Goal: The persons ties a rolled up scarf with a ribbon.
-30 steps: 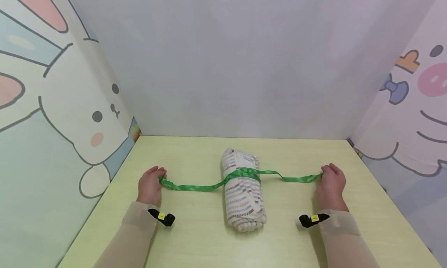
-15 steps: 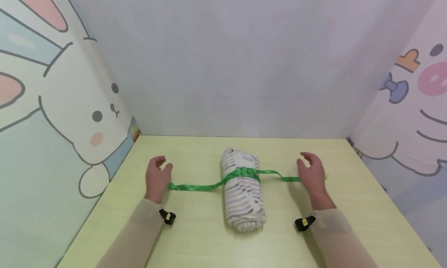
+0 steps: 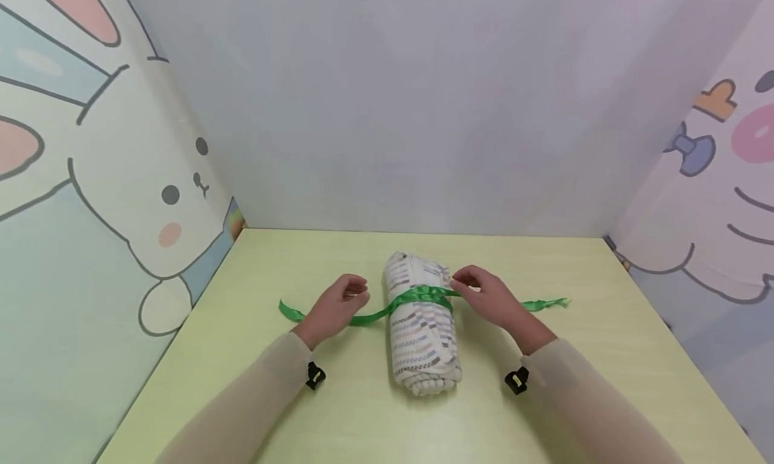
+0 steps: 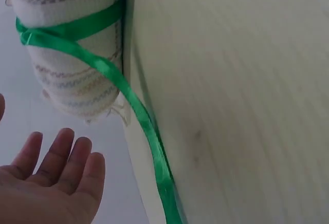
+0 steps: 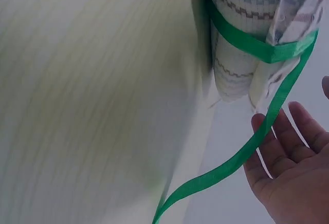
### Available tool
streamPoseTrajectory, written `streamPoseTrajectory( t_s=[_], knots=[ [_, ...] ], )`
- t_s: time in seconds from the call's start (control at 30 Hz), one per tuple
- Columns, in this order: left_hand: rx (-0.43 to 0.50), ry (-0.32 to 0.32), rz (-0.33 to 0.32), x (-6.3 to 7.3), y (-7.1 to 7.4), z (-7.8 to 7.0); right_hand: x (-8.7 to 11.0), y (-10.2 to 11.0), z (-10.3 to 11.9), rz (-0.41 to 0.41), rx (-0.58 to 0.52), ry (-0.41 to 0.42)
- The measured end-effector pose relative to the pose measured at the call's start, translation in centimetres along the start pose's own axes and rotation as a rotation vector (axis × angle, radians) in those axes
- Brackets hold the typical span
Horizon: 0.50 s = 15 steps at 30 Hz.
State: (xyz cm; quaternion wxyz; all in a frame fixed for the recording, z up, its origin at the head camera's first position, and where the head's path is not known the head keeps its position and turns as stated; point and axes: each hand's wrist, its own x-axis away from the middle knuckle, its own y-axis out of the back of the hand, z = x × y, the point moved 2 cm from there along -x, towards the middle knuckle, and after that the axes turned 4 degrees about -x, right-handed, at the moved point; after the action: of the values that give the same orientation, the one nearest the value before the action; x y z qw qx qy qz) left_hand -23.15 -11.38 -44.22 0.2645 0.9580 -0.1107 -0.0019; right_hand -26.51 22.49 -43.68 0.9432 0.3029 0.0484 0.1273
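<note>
A rolled white cloth with coloured stripes (image 3: 423, 346) lies on the table (image 3: 363, 424). Round its middle runs a green ribbon (image 3: 422, 294), with one loose end trailing to each side. My left hand (image 3: 332, 311) is just left of the roll, above the ribbon's left tail; the left wrist view has its fingers (image 4: 77, 157) loosely spread and holding nothing. At the roll's right edge is my right hand (image 3: 491, 301), over the right tail. In the right wrist view the ribbon (image 5: 231, 167) crosses in front of loosely spread fingers (image 5: 285, 136); whether they touch is unclear.
A plain pale wall (image 3: 423, 115) rises behind the table. Panels with a cartoon rabbit (image 3: 145, 195) and a pink-cheeked figure (image 3: 725, 202) flank it. Each sleeve carries a small black camera, such as the left one (image 3: 315, 376).
Both hands have let go of the ribbon's ends and come inward to the rolled cloth. The ribbon's tails now lie loose to either side. The roll has stayed in place.
</note>
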Motion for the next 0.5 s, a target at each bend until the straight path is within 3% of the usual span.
streamPoseTrajectory(
  t_s=[0.23, 0.5],
  knots=[
    [-0.083, -0.039, 0.195, -0.5, -1.9, -0.7, -0.8, -0.7, 0.7, 0.159, 0.006, -0.009],
    [-0.085, -0.009, 0.323, -1.4, -2.5, -0.5, -1.3, -0.6, 0.6, 0.237, 0.022, -0.053]
  ],
)
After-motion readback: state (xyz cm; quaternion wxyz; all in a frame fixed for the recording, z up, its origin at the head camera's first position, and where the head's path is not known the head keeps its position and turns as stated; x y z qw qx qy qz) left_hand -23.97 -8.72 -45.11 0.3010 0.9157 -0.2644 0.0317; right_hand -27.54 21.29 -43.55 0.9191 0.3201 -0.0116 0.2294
